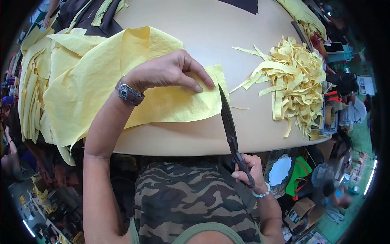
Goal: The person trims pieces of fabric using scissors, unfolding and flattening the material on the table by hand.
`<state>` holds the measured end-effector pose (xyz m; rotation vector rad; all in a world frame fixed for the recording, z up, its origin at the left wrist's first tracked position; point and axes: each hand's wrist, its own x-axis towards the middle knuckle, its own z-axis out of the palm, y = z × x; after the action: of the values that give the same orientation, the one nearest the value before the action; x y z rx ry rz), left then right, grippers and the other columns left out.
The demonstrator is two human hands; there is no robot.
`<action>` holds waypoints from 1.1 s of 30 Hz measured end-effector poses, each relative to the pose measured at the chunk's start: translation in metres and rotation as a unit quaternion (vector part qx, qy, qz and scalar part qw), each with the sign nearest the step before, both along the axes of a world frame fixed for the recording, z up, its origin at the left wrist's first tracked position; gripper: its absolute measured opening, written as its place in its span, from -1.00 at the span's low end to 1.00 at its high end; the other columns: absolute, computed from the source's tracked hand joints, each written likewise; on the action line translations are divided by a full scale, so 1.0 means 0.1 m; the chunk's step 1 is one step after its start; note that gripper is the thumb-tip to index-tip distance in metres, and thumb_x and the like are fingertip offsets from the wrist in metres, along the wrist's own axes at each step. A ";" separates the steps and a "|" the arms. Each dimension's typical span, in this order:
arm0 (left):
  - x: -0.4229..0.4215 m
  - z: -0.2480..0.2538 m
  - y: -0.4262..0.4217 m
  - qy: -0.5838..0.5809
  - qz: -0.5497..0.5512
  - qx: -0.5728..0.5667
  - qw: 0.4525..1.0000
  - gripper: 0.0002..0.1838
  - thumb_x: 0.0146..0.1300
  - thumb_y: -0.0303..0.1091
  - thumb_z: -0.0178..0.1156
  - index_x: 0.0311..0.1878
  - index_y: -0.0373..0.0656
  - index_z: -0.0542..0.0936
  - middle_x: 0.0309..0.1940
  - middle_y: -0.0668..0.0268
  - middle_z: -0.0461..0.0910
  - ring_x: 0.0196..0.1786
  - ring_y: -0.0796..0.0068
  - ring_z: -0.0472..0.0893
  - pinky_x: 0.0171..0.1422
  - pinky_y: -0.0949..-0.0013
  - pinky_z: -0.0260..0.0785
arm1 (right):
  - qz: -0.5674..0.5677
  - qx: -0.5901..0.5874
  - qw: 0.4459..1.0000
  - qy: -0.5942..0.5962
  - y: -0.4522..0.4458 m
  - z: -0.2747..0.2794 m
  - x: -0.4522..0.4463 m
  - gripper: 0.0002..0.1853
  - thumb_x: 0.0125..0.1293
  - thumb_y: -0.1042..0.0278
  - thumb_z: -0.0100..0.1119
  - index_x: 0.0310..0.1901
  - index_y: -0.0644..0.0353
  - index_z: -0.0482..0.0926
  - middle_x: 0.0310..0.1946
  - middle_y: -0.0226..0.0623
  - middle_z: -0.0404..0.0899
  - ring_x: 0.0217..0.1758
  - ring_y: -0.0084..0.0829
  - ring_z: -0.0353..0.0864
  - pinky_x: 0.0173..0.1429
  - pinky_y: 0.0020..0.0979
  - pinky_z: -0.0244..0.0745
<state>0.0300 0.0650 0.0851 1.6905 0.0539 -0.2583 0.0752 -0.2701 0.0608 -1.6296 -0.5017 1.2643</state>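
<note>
A large piece of yellow fabric (170, 106) lies across the table, its right end stretching toward the middle. My left hand (174, 73) reaches over it from above, pinching the fabric between thumb and fingers close to that end. In my right hand (250, 174), at the table's front edge, is a pair of dark scissors (229, 130). Its blades point away from me, with the tips at the fabric's right edge, just beside my left fingertips. A narrow strip of the fabric shows to the right of the blade tips.
A tangled heap of yellow strips (294, 81) covers the table's right side. Stacked yellow fabric (34, 97) lies at the far left, with dark fabric pieces (87, 18) behind. Beyond the right edge are a tape roll (330, 115) and a bin. Another person's hand (46, 20) shows at upper left.
</note>
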 end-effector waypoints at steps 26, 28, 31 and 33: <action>-0.05 -0.02 -0.07 -0.012 -0.002 0.032 0.999 -0.70 -0.03 -0.49 0.27 -0.15 -0.28 0.62 -0.31 0.31 0.64 -0.30 0.66 0.52 -0.16 0.61 0.36 | -0.014 0.012 1.000 -0.004 0.16 -0.11 -0.05 -0.63 -0.12 0.25 0.47 -0.58 0.21 0.39 -0.73 -0.56 0.32 -0.64 -0.76 0.29 -0.57 -0.66 0.14; -0.06 -0.01 -0.08 -0.001 0.001 0.030 1.000 -0.70 -0.03 -0.50 0.27 -0.15 -0.28 0.62 -0.31 0.31 0.64 -0.29 0.67 0.52 -0.16 0.62 0.37 | -0.014 0.011 1.000 -0.013 0.16 -0.15 -0.05 -0.63 -0.12 0.25 0.46 -0.58 0.20 0.39 -0.74 -0.57 0.31 -0.65 -0.76 0.26 -0.58 -0.66 0.12; -0.06 0.03 -0.08 0.011 0.001 0.028 1.000 -0.71 -0.02 -0.50 0.27 -0.15 -0.27 0.62 -0.31 0.32 0.64 -0.28 0.68 0.53 -0.16 0.63 0.37 | -0.019 0.009 1.000 -0.017 0.14 -0.20 -0.08 -0.63 -0.11 0.23 0.46 -0.60 0.19 0.39 -0.74 -0.58 0.30 -0.66 -0.76 0.23 -0.59 -0.65 0.08; -0.07 0.03 -0.09 0.015 0.006 0.018 1.000 -0.71 -0.02 -0.51 0.27 -0.15 -0.27 0.62 -0.30 0.33 0.63 -0.28 0.69 0.53 -0.18 0.64 0.38 | -0.023 0.005 1.000 -0.017 0.12 -0.22 -0.09 -0.63 -0.09 0.22 0.46 -0.60 0.18 0.39 -0.75 -0.59 0.29 -0.66 -0.76 0.21 -0.60 -0.64 0.07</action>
<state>0.0233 0.0561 0.0883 1.7224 0.0907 -0.2748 0.0664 -0.2578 0.0383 -1.6474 -0.4878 1.2018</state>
